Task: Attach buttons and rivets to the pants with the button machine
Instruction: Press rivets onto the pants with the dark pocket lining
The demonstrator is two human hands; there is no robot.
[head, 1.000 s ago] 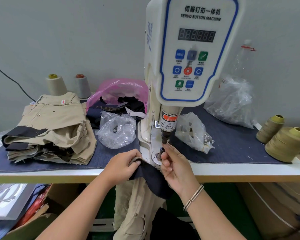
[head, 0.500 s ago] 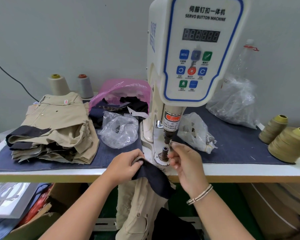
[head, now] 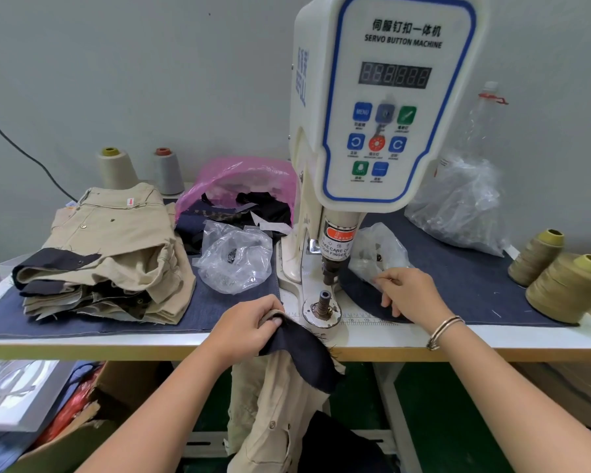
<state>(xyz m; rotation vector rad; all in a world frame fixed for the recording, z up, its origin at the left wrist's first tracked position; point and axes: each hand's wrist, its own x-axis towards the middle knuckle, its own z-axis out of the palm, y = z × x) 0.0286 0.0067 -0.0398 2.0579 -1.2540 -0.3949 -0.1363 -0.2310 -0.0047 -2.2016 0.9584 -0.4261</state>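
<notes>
The white servo button machine [head: 382,97] stands at the table's middle, with its lower die post [head: 324,298] bare under the punch [head: 331,268]. My left hand [head: 249,322] grips the dark navy flap [head: 304,353] of khaki pants [head: 280,404] that hang over the table's front edge, just left of the die. My right hand [head: 410,291] is right of the machine, its thumb and forefinger pinching at the mouth of a small clear plastic bag [head: 376,247] holding small metal parts.
A stack of khaki pants [head: 116,240] lies at the left. Beside the machine sit another clear bag [head: 234,257] and a pink bag [head: 239,175]. A large clear bag [head: 464,206] and olive thread cones [head: 567,288] are at the right. A cardboard box [head: 82,421] sits under the table.
My right hand has left the die post and moved right to the small clear bag. My left hand keeps its hold on the flap in nearly the same place.
</notes>
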